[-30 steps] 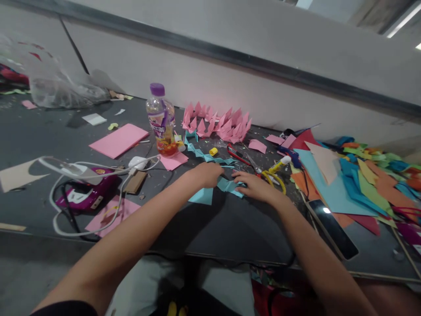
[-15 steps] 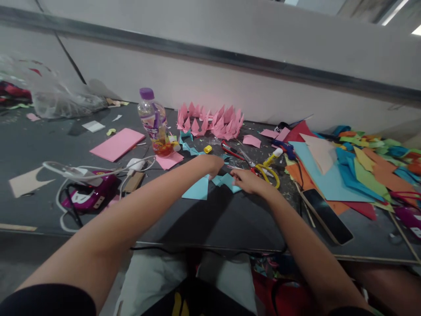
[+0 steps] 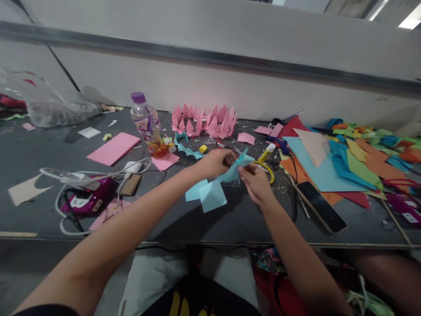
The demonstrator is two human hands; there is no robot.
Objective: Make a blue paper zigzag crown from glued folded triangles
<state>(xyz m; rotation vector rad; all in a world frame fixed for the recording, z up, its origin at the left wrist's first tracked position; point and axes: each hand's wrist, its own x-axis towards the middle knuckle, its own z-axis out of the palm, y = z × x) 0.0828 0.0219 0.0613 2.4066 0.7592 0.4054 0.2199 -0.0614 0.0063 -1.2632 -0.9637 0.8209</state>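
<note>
Both hands hold a light blue folded paper piece point(image 3: 226, 177) lifted just above the dark table point(image 3: 230, 219). My left hand point(image 3: 215, 162) pinches its upper edge, fingers closed. My right hand point(image 3: 255, 180) grips its right side, fingers closed too. A square blue flap point(image 3: 212, 196) hangs down from the piece, and another blue sheet point(image 3: 192, 192) lies under it on the table. A chain of folded blue pieces point(image 3: 187, 149) lies just beyond my left hand. A ring of pink folded points point(image 3: 204, 120) stands near the wall.
A drink bottle point(image 3: 146, 125), pink paper sheets point(image 3: 113, 148), a purple device with white cables point(image 3: 87, 195) sit on the left. Yellow-handled scissors point(image 3: 268, 169), a glue stick point(image 3: 266, 153), a phone point(image 3: 320, 206) and a heap of coloured paper point(image 3: 355, 164) lie to the right.
Both hands were pressing the blue paper flat on the table; now they have raised it off the surface, and a flap hangs down. The camera view has shifted slightly right.
</note>
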